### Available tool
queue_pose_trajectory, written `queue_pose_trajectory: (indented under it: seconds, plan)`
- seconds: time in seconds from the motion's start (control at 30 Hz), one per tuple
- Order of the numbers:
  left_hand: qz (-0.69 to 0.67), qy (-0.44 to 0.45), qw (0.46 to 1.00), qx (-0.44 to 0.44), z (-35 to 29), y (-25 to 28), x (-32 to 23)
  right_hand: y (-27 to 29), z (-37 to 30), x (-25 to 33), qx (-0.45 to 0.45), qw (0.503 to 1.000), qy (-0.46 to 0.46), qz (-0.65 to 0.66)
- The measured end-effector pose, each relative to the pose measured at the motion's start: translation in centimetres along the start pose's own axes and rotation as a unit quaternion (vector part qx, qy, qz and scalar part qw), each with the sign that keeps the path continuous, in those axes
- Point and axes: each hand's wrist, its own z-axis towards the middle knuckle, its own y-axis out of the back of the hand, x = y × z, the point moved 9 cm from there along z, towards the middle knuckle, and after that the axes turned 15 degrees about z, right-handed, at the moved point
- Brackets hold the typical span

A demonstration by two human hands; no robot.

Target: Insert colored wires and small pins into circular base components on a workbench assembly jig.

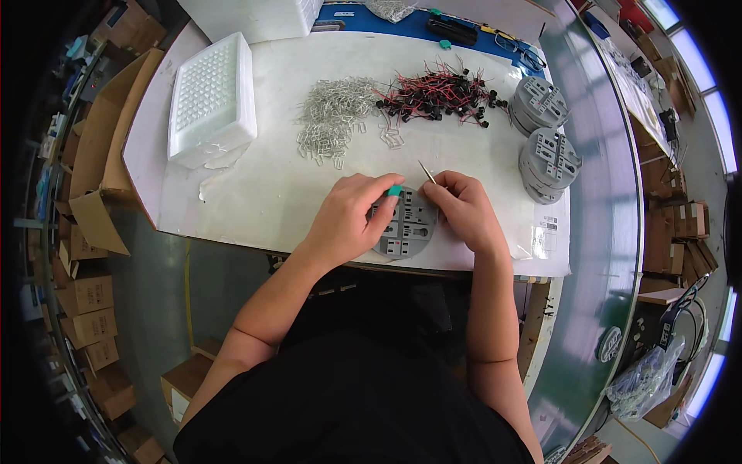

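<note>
Resting near the front edge of the worktop (274, 193), a round grey disc (410, 230) with slotted blocks lies between the two hands, its left side partly covered by fingers. The right hand (468, 210) has its grip closed on a thin pointed tool (426, 171), tip angled up and away. The left hand's (348, 213) thumb and forefinger come together at something small and green (395, 190); whether that grip holds it or wears it, I cannot tell. Beyond the disc spread a heap of shiny wire clips (338, 108) and, touching or nearly so, a tangle of black parts on red wires (437, 93). Two stacks of similar grey discs (550, 162) crowd the right side; a white foam tray (210, 100) fills the far left, beside a larger foam box (251, 17). White sheeting covers the worktop, blue showing at its far end. Around it, cardboard boxes (85, 309) line the left, over a greenish floor (158, 301), and bright windows (719, 127) run along the right.
</note>
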Motion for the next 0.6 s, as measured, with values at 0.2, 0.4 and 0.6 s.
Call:
queue_pose_trajectory:
  seconds: [0.2,0.4,0.6]
  plan:
    - [0.152,-0.123,0.98,0.045,1.4,-1.5,-2.8,0.4,-0.1,0.4,0.006,0.999,0.002,0.054]
    - [0.327,-0.129,0.929,0.112,1.7,-3.4,-4.4,0.4,0.2,0.0,0.003,0.999,0.008,0.035]
    - [0.248,-0.137,0.956,0.079,1.4,-3.4,-3.2,5.6,2.3,9.2,-0.241,0.844,0.34,-0.337]
